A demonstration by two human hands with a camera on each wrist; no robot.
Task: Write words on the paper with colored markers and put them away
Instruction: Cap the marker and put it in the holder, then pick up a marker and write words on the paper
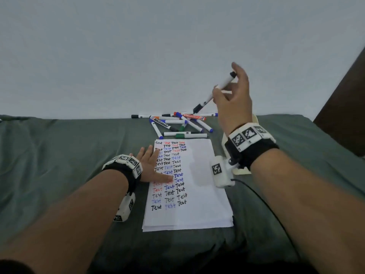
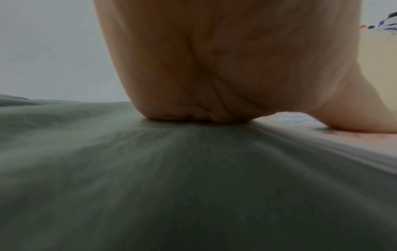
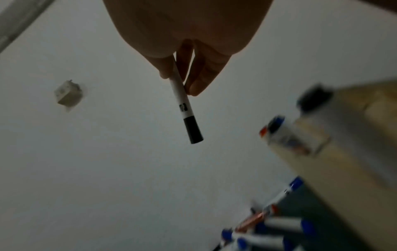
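A white sheet of paper [image 1: 199,184] covered with rows of "Test" in black, red and blue lies on the green cloth. My left hand [image 1: 151,165] rests flat on its left edge, fingers spread. My right hand [image 1: 232,99] is raised above the marker pile and pinches a white marker with a black cap [image 1: 214,91], its capped end pointing down-left. In the right wrist view the black-capped marker [image 3: 184,105] hangs from my fingers [image 3: 199,81]. In the left wrist view my left hand's palm [image 2: 214,68] presses on the cloth beside the paper [image 2: 322,130].
A pile of several markers [image 1: 177,123] with blue, green, orange and black caps lies past the paper's far edge, against the white wall. A cream holder [image 3: 348,135] with markers in it stands right of the paper, mostly hidden behind my right wrist. Green cloth [image 1: 59,155] covers the surface.
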